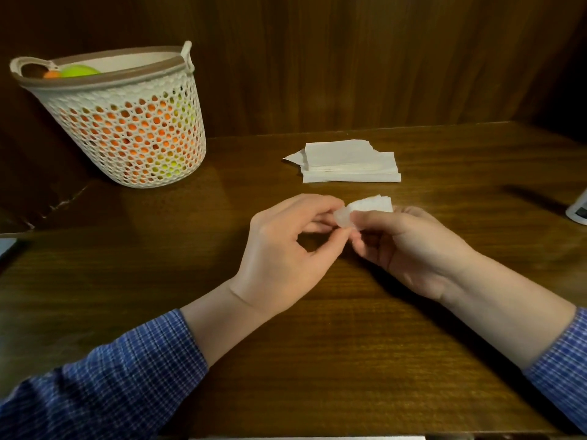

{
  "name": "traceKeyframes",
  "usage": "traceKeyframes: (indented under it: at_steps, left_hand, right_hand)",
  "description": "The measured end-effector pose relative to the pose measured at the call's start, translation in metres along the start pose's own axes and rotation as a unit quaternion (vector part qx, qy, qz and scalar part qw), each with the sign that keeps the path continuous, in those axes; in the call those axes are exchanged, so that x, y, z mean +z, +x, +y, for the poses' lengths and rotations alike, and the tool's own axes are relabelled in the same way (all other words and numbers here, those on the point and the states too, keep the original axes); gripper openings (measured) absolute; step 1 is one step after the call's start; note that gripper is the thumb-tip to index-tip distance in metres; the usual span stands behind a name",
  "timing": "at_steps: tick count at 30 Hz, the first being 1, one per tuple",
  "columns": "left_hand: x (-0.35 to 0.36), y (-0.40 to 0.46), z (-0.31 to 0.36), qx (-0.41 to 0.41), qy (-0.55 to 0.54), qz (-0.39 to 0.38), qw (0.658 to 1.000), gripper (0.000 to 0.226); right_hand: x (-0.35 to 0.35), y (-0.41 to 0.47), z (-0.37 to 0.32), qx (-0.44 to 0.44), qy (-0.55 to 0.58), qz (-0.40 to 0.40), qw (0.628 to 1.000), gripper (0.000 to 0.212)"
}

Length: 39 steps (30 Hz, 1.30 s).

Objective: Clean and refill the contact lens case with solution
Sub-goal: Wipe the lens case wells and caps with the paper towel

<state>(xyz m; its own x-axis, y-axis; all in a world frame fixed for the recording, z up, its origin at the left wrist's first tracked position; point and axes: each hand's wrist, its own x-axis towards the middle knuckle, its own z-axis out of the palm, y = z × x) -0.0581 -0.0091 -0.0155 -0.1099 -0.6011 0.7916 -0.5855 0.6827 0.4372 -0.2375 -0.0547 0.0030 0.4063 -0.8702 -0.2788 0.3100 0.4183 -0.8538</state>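
1. Where the two hands meet above the middle of the table [317,360], a small translucent piece [343,219] sits between the fingertips; likely part of the lens case, too small and blurred to say which part.
2. Left hand [286,249]: thumb and forefinger curled in, pinching the translucent piece from the left. Other fingers loosely bent under the palm.
3. Right hand [409,246]: fingers curled round a folded white tissue [371,205], thumb on top. Tissue pressed against the translucent piece, touching it; its far edge sticks up past the knuckles.
4. Both hands held clear of the tabletop, shadow underneath. Cannot tell whether the piece is wet or dry.
5. Just beyond the hands: stack of white tissues [349,161] lying flat on the table, top sheets skewed, one corner poking out left.
6. Far left corner: white lattice basket [133,128] with brown rim and loop handles, standing upright, well apart from the hands. Orange and yellow-green balls [79,71] show through the holes and over the rim.
7. Right edge of view: white object [579,211], mostly cut off, cannot identify.
8. Blue checked sleeves [111,382] pushed partway up both forearms.
9. Dark wood panel wall [349,58] behind the table.
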Motion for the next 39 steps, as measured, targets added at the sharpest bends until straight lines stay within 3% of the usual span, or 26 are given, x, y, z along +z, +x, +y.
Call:
traceKeyframes:
  at_steps: [2,4,6,7,8,10,18,23,26,33,39]
  left_hand:
    - [-0.001,-0.001,0.001,-0.066,-0.067,-0.034,0.995,0.033]
    - [-0.003,0.004,0.001,-0.23,-0.186,-0.072,0.952,0.026]
    - [-0.007,0.015,-0.002,-0.436,-0.35,-0.13,0.818,0.025]
    - [-0.008,0.019,-0.004,-0.496,-0.41,-0.164,0.748,0.032]
    - [-0.01,0.022,-0.006,-0.519,-0.444,-0.195,0.704,0.037]
    - [-0.012,0.023,-0.009,-0.513,-0.48,-0.233,0.672,0.038]
    - [-0.01,0.019,-0.014,-0.469,-0.483,-0.227,0.704,0.046]
    - [-0.011,0.019,-0.016,-0.464,-0.477,-0.182,0.724,0.049]
    - [-0.01,0.018,-0.017,-0.455,-0.471,-0.177,0.735,0.055]
    - [-0.008,0.013,-0.014,-0.41,-0.4,-0.158,0.804,0.047]
    - [-0.004,0.011,-0.015,-0.399,-0.344,-0.141,0.838,0.047]
  right_hand:
    - [-0.002,-0.002,-0.003,-0.111,-0.149,0.042,0.982,0.007]
    - [-0.004,-0.004,-0.007,-0.242,-0.321,0.077,0.912,0.004]
    - [-0.006,-0.006,-0.008,-0.328,-0.416,0.073,0.845,0.004]
    - [-0.007,-0.007,-0.007,-0.354,-0.446,0.062,0.82,0.004]
    - [-0.007,-0.008,-0.006,-0.37,-0.466,0.049,0.802,0.005]
    - [-0.007,-0.009,-0.005,-0.379,-0.476,0.024,0.793,0.004]
    - [-0.01,-0.007,-0.005,-0.368,-0.454,0.016,0.811,0.006]
    - [-0.011,-0.004,-0.007,-0.279,-0.344,-0.019,0.896,0.018]
    - [-0.011,-0.004,-0.006,-0.236,-0.29,-0.041,0.927,0.027]
    - [-0.011,-0.002,-0.007,-0.162,-0.231,-0.046,0.958,0.021]
    - [-0.009,-0.002,-0.008,-0.13,-0.265,0.002,0.955,0.015]
